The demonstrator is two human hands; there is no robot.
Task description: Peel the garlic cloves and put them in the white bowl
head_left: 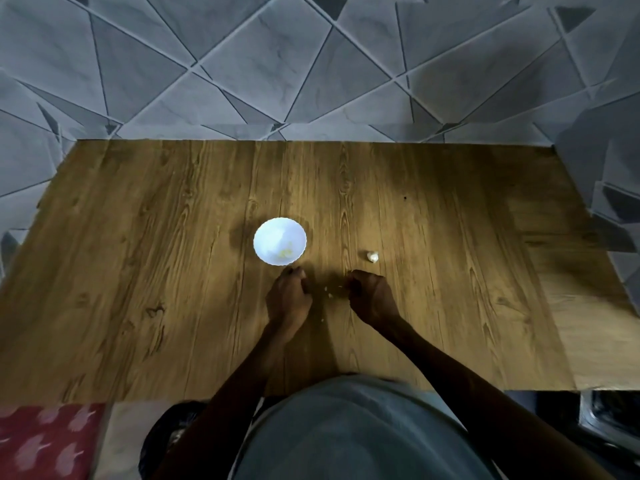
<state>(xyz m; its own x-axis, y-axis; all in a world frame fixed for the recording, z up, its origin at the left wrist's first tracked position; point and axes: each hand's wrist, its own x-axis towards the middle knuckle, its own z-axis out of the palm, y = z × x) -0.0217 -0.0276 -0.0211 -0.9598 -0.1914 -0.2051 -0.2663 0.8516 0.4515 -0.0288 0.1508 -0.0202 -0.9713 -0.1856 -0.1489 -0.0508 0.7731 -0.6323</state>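
A small white bowl [273,237] with a scalloped rim stands on the wooden table, with a yellowish peeled garlic piece [286,253] inside near its front. An unpeeled garlic clove [372,256] lies to the right of the bowl. My left hand [289,296] rests just below the bowl with its fingers curled. My right hand [370,296] is below the loose clove, curled like a fist. What either hand holds is hidden. Tiny white skin flakes [329,293] lie between the hands.
The wooden table [173,271] reaches a tiled wall at the back. Below the table's near edge at the left are a red patterned cloth [45,441] and a dark round object [173,438].
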